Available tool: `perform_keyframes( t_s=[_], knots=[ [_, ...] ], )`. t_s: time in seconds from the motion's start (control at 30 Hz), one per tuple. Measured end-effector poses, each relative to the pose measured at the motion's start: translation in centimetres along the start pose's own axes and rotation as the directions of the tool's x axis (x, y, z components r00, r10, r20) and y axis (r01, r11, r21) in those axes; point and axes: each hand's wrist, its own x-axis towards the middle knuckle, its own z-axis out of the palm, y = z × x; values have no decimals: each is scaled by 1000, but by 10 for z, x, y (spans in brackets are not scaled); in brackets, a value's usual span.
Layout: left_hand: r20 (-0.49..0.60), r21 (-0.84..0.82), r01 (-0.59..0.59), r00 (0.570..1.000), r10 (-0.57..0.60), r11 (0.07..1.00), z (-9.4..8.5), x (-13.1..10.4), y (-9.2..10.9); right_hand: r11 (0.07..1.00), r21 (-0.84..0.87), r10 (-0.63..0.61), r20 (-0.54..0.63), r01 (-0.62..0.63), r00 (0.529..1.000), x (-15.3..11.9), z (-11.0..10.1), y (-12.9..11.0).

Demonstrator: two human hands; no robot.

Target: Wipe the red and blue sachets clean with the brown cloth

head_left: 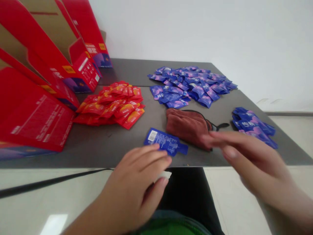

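My left hand [141,179] is palm down at the table's near edge, fingers stretched and thumb apart. Its fingertips reach the lower edge of a flat blue sachet [162,142] with a white barcode label; whether they touch it I cannot tell. A small pale patch shows between thumb and fingers, its nature unclear. My right hand [256,163], slightly blurred, hovers with extended fingers at the right end of a reddish-brown cloth item [188,125] with dark edging and a black cord. Beyond that hand lies a small stack of blue-purple sachets [253,125].
A heap of red-orange sachets [113,104] lies left on the grey table [110,143]. Behind the cloth spreads a larger pile of blue-purple sachets [190,83]. Open red cartons [39,120] stand along the left side. A white wall [195,29] rises behind.
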Motion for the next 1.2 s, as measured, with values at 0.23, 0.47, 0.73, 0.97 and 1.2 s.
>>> perform_keyframes(
  t_s=[0.23,0.47,0.73,0.97,1.2],
  knots=[
    [98,494,-66,995,20,867,5,68,-19,890,-450,105,370,79,923,118,30,43],
    [-80,575,-22,993,82,818,5,64,-29,887,-461,138,221,-21,965,108,31,64],
    [-373,265,285,911,-175,921,26,70,-26,957,-268,-105,47,114,993,107,18,17],
    [-65,435,186,982,-176,881,11,54,-31,954,-1,-261,486,300,834,112,48,-2],
    [74,464,195,963,-258,864,1,56,-27,938,-54,-224,659,343,718,106,74,-3]
  ],
)
